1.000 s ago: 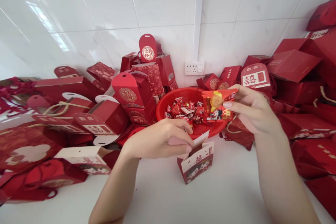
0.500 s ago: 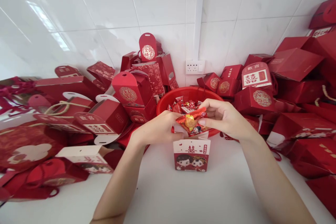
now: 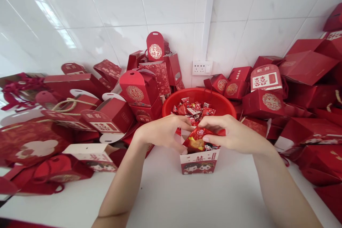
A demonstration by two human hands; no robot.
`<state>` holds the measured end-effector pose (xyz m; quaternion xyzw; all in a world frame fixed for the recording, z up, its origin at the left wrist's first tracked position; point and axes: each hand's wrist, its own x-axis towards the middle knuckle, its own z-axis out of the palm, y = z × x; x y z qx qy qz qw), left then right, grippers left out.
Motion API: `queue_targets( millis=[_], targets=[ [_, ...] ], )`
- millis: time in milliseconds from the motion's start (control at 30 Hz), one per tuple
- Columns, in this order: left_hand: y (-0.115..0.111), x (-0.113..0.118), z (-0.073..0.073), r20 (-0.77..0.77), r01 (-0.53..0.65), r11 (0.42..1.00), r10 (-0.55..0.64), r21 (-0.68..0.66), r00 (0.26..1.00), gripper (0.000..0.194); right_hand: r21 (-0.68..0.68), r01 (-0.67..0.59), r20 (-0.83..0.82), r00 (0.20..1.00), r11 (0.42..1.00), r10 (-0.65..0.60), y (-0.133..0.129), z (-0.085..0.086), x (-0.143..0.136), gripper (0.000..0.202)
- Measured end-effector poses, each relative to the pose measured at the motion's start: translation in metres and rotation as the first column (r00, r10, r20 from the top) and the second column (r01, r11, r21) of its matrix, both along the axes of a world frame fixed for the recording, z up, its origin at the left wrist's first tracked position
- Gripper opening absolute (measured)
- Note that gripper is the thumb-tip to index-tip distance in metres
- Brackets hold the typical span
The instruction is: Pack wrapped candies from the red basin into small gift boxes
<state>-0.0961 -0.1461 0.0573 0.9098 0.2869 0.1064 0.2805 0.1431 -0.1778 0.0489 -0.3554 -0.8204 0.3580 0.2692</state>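
A small white-and-red candy box [image 3: 200, 166], printed with two cartoon faces, stands upright on the white table with its top open. My right hand [image 3: 232, 133] pinches a shiny red candy packet [image 3: 196, 142] with a gold patch, which sits partly inside the box's mouth. At the box's left upper edge, my left hand [image 3: 162, 131] has its thumb and fingers curled around the opening. Its fingertips are partly hidden behind the packet and box wall. Just behind both hands is a red plastic basket [image 3: 171, 99] holding several small wrapped candies [image 3: 196, 108].
Red gift boxes [image 3: 140, 89] are heaped to the left and along the wall. More red boxes [image 3: 263, 101] pile up on the right. A white socket panel [image 3: 202, 67] is on the tiled wall, and a white tabletop [image 3: 187, 199] lies in front.
The candy packet has gone down from above the box into its opening, with both hands lowering around it. The view has shifted slightly, showing more of the basket's candies.
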Motion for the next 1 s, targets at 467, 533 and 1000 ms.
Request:
queue_targets(
  millis=[467,533,1000],
  targets=[
    [0.007,-0.007,-0.002,-0.002,0.117,0.991,-0.117,-0.059,0.993,0.038,0.105,-0.115,0.34,0.938,0.988,0.073,-0.01,0.005,-0.01,0.022],
    [0.007,-0.007,-0.002,-0.003,0.106,0.993,-0.107,-0.054,0.994,0.036,0.143,-0.116,0.351,0.935,0.983,0.059,-0.013,0.006,-0.011,0.026],
    [0.006,-0.009,-0.002,-0.006,0.115,0.993,-0.114,0.019,0.993,0.036,0.172,-0.191,0.405,0.908,0.966,0.107,-0.022,0.008,-0.009,0.031]
  ],
)
